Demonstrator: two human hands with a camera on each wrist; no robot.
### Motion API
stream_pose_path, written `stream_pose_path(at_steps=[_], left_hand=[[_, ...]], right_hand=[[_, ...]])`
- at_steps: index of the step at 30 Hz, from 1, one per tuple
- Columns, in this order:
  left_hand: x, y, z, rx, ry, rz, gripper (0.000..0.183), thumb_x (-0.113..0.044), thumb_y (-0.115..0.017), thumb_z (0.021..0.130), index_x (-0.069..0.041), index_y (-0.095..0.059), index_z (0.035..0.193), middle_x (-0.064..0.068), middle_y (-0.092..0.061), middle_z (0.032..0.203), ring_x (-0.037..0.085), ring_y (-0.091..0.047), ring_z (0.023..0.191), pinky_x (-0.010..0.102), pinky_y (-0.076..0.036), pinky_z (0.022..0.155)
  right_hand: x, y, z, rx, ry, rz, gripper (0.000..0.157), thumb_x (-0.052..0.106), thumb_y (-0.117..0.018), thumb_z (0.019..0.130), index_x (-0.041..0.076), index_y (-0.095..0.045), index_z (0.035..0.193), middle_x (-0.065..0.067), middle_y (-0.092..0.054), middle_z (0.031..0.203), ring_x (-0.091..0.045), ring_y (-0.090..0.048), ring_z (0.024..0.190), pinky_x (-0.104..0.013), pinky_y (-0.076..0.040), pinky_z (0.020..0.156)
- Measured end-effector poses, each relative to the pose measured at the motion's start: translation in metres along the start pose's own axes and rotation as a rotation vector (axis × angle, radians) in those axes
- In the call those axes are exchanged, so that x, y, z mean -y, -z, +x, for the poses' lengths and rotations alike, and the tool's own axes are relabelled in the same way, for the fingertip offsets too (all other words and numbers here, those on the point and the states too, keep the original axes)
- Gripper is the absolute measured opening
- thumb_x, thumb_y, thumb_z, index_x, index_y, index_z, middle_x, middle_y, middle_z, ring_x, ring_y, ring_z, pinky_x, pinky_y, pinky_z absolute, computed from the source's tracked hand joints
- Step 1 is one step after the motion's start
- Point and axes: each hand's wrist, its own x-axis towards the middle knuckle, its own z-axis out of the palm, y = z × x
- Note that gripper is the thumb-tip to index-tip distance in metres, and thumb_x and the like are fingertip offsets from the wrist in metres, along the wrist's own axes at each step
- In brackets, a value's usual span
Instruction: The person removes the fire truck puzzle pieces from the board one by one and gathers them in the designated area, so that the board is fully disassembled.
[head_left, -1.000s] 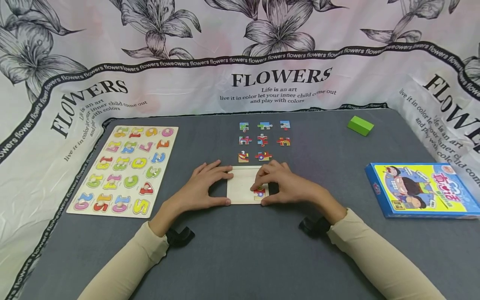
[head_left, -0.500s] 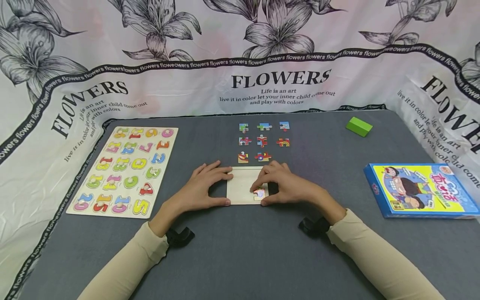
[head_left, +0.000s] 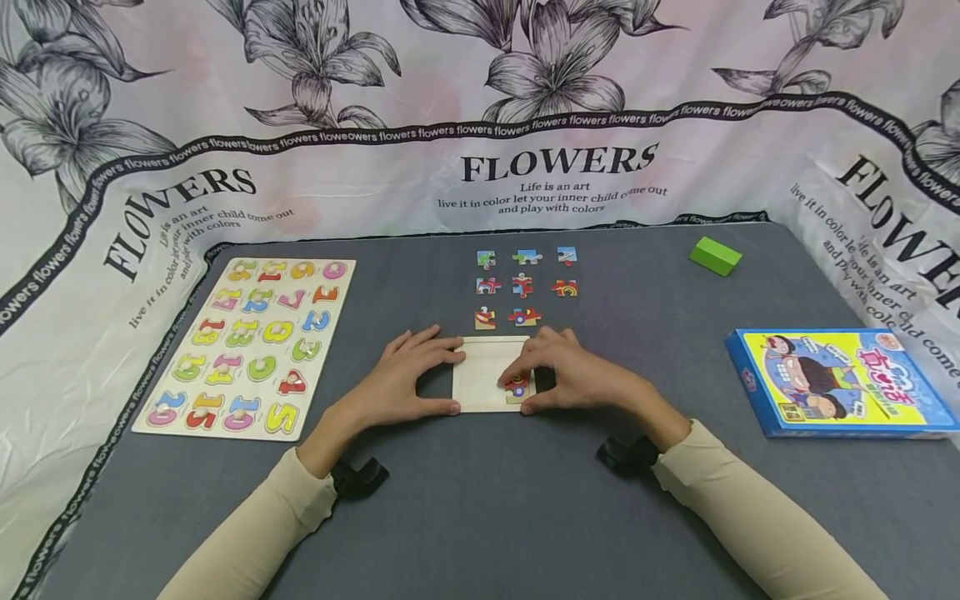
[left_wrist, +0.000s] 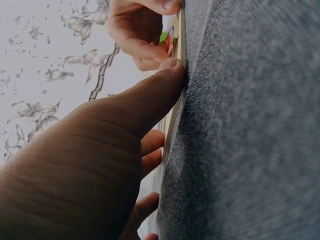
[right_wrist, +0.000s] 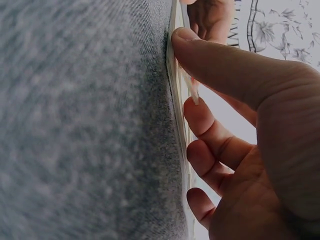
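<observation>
A small pale wooden puzzle tray [head_left: 480, 379] lies flat in front of me. My left hand [head_left: 408, 375] steadies its left side, thumb at the near corner and forefinger at the far corner, fingers mostly straight. My right hand [head_left: 573, 371] is over the tray's right side, fingers bent and thumb at the near edge. It holds a colourful jigsaw piece [head_left: 516, 390] at the near right corner. In the right wrist view the piece [right_wrist: 194, 90] tilts up against a fingertip; fingers partly hide it. Beyond the tray, several loose jigsaw pieces [head_left: 522, 285] lie in rows.
At the left lies a number puzzle board [head_left: 258, 354] with coloured numerals. A blue and yellow box [head_left: 832, 379] lies at the right, with a green block [head_left: 715, 256] farther back. Grey cloth [head_left: 480, 500] covers the table; a flower-printed sheet [head_left: 360, 187] hangs behind.
The piece under my right hand changes its tilt: it catches bright glare half a second ago and shows its colours again now. Both hands stay in nearly the same place.
</observation>
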Motion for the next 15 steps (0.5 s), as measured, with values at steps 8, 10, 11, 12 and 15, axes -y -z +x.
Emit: stream_pose_path(at_steps=[8,10,11,12,15], left_hand=[[0.0005,0.0005,-0.0010,-0.003,0.001,0.003,0.072,-0.048,-0.083,0.083,-0.019,-0.059,0.144,-0.003,-0.046,0.160,0.029,-0.023,0.158,0.062,-0.006,0.124],[0.0004,0.0005,-0.0012,-0.004,0.000,0.003,0.072,-0.048,-0.083,0.082,-0.020,-0.059,0.144,-0.003,-0.046,0.160,0.029,-0.023,0.158,0.062,-0.006,0.124],[0.0005,0.0004,-0.0013,-0.005,0.001,0.002,0.072,-0.048,-0.083,0.082,-0.020,-0.059,0.144,-0.004,-0.046,0.160,0.029,-0.023,0.158,0.062,-0.006,0.125],[0.0006,0.0003,-0.0014,-0.005,0.000,0.002,0.072,-0.048,-0.083,0.082,-0.020,-0.059,0.144,-0.004,-0.046,0.160,0.029,-0.023,0.158,0.062,-0.006,0.125],[0.0008,0.0001,-0.0014,-0.004,0.000,0.001,0.072,-0.047,-0.083,0.083,-0.020,-0.059,0.144,-0.004,-0.045,0.160,0.029,-0.023,0.158,0.061,-0.006,0.125]], right_hand=[[-0.0015,-0.0011,0.0003,-0.003,0.004,0.006,0.037,0.030,-0.085,0.083,0.029,-0.075,0.119,0.013,-0.067,0.101,-0.014,-0.046,0.097,-0.038,-0.026,0.083],[-0.0010,-0.0009,0.0005,-0.004,0.002,0.010,0.037,0.029,-0.085,0.083,0.028,-0.075,0.119,0.012,-0.066,0.101,-0.013,-0.047,0.097,-0.038,-0.026,0.084],[-0.0010,-0.0007,0.0004,-0.006,0.002,0.014,0.037,0.029,-0.085,0.084,0.027,-0.075,0.119,0.012,-0.066,0.101,-0.014,-0.047,0.098,-0.038,-0.026,0.084],[-0.0017,-0.0005,0.0004,-0.010,0.003,0.018,0.036,0.028,-0.084,0.084,0.027,-0.075,0.119,0.012,-0.066,0.101,-0.014,-0.047,0.098,-0.038,-0.026,0.084],[-0.0025,0.0024,0.0000,-0.030,0.000,0.037,0.037,0.025,-0.084,0.085,0.025,-0.075,0.120,0.010,-0.066,0.101,-0.016,-0.047,0.097,-0.039,-0.025,0.083]])
